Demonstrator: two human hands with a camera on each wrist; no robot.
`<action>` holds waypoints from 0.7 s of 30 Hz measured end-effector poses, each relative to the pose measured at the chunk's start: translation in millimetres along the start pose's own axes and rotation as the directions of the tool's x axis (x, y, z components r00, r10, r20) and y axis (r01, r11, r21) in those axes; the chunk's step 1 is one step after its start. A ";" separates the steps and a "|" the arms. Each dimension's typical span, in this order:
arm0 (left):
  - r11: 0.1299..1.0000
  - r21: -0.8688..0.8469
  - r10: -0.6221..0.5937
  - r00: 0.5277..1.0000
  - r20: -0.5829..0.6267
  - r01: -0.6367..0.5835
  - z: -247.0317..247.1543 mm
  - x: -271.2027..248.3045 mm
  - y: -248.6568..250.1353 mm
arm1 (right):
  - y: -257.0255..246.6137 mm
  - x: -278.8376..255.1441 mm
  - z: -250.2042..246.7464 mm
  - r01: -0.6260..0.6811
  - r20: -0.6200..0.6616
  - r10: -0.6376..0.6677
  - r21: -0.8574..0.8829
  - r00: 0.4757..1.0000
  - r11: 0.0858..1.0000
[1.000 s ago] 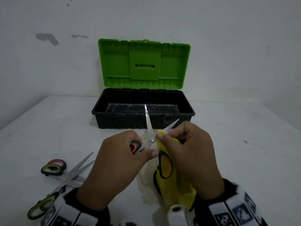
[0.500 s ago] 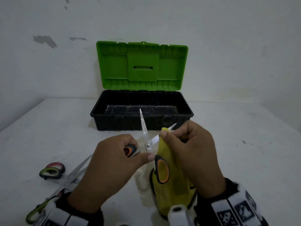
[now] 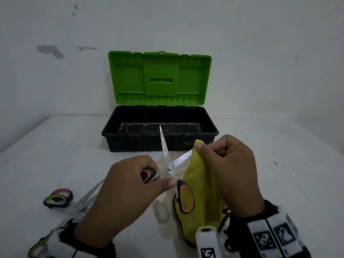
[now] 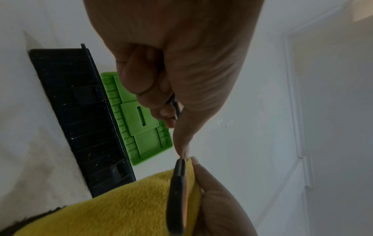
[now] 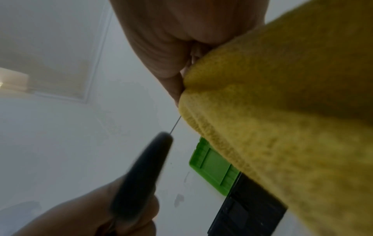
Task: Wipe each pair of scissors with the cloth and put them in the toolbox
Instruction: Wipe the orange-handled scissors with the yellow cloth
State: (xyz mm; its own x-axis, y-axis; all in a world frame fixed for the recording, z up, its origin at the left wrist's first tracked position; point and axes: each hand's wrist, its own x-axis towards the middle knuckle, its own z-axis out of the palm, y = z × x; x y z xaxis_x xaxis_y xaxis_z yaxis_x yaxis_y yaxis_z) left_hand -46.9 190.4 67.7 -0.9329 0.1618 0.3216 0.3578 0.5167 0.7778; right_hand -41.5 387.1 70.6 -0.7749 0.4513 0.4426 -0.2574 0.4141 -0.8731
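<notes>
My left hand (image 3: 130,185) grips one black-and-orange handle of a pair of scissors (image 3: 170,168) with its blades spread wide. One blade points up at the toolbox (image 3: 160,138), the other slants right into a yellow cloth (image 3: 201,183). My right hand (image 3: 223,168) pinches that cloth around the slanted blade near its tip. The scissors' other handle (image 3: 184,198) hangs in front of the cloth. In the left wrist view the dark handle (image 4: 177,191) lies against the cloth (image 4: 113,207). The black toolbox stands behind with its green lid (image 3: 160,79) upright.
Several more scissors with green and red handles (image 3: 59,198) lie crossed on the white table (image 3: 279,174) at the front left, partly under my left wrist. A white wall rises right behind the toolbox.
The cloth in my right hand has slid outward along the slanted blade toward its tip. The blades have spread a little wider. My left hand keeps its grip.
</notes>
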 end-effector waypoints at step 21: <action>0.970 -0.185 -0.143 0.985 0.101 0.159 0.8 -2.1 8.2 | -2.7 -27.4 2.9 0.152 0.273 -0.166 0.073 0.947 0.986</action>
State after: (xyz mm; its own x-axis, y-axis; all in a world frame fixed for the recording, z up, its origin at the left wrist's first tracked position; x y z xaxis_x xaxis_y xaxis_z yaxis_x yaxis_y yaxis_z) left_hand -42.1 195.0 73.0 -0.9737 0.1704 0.1514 0.2057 0.3709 0.9056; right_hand -21.2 371.3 60.3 -0.8491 0.1425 0.5086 -0.4137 0.4193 -0.8081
